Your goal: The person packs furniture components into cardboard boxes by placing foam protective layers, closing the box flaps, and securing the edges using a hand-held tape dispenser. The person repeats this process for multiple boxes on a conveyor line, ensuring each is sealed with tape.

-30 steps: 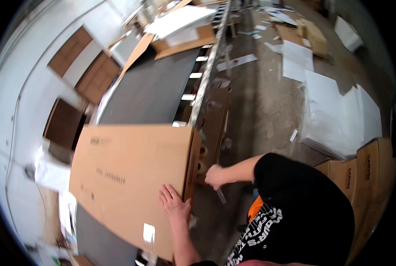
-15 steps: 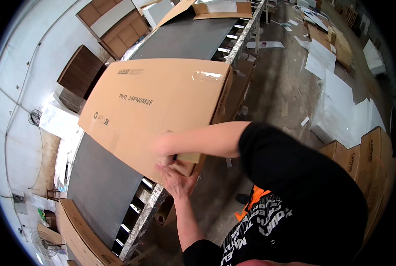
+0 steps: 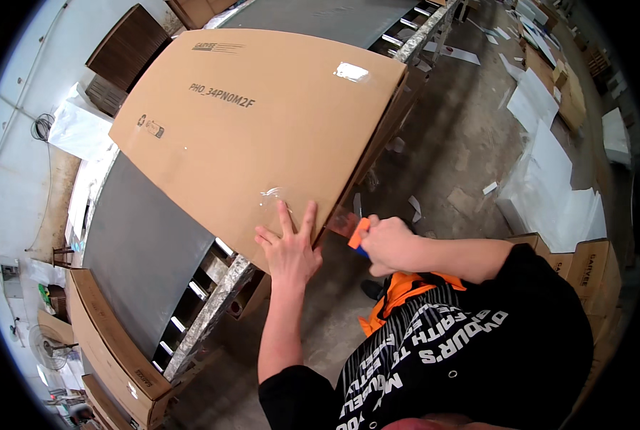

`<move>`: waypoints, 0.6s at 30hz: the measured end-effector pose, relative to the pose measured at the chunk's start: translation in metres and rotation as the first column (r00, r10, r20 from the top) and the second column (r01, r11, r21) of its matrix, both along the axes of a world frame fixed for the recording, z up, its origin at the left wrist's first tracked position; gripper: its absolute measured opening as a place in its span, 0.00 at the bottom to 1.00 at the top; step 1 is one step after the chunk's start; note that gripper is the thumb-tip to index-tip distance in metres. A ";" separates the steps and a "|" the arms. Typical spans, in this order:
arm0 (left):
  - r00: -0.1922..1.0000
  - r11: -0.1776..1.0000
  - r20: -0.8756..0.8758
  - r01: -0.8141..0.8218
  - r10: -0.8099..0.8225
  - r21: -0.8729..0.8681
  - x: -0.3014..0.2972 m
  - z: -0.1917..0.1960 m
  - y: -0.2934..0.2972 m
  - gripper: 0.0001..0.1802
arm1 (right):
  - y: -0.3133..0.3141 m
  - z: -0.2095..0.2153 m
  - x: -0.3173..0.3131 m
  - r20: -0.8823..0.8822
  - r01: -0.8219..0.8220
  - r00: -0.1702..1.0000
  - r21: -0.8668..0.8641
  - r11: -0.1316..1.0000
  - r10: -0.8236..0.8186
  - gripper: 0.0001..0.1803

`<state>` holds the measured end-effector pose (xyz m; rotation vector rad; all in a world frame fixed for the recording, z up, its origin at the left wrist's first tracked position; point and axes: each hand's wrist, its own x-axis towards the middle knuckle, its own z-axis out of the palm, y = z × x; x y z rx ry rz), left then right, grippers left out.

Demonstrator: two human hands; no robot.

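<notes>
A large, flat brown cardboard box (image 3: 241,143) lies across a dark conveyor belt, with printing and a shiny patch of clear tape on its top face. My left hand (image 3: 291,247) presses flat on the box's near corner, fingers spread. Off the box's right edge, my right hand (image 3: 390,245) grips an orange and blue tape dispenser (image 3: 360,233). A strip of clear tape (image 3: 342,222) spans the gap between the box edge and the dispenser. Another shiny bit of tape (image 3: 271,193) shows just beyond my left fingertips.
The grey conveyor belt (image 3: 133,251) runs diagonally, edged by a worn metal rail (image 3: 209,315) with rollers. More long cartons (image 3: 112,344) stand lower left, and others (image 3: 591,272) are stacked at right. White foam sheets (image 3: 546,172) and scraps litter the floor.
My right hand has drawn back from the box top to beyond its right edge, and the dispenser now shows. My left hand has spread its fingers on the corner. The view has shifted.
</notes>
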<state>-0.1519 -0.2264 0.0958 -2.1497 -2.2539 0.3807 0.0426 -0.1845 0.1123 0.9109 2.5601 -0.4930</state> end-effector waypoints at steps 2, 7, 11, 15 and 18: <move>0.999 0.994 -0.034 -0.045 0.041 -0.098 0.012 0.017 0.018 0.56 | 0.011 -0.039 -0.020 -0.099 -0.040 0.994 0.107 0.993 0.050 0.21; 0.985 0.949 -0.057 -0.170 0.160 -0.265 0.025 0.022 0.049 0.66 | 0.005 -0.116 -0.067 0.267 -0.264 0.945 0.288 0.920 0.187 0.15; 0.969 0.880 -0.035 -0.237 0.245 -0.412 0.003 0.020 0.080 0.77 | 0.033 -0.087 -0.019 0.125 -0.196 0.971 -0.058 0.979 0.202 0.22; 0.763 0.840 0.370 -0.415 0.531 -0.349 -0.051 0.038 0.066 0.61 | 0.072 0.042 0.012 -0.172 0.015 0.979 -0.478 0.878 -0.110 0.31; 0.784 0.785 0.366 -0.591 0.502 0.189 -0.076 0.011 0.028 0.39 | 0.130 0.027 -0.011 -0.489 -0.050 0.586 -0.817 0.574 -0.646 0.30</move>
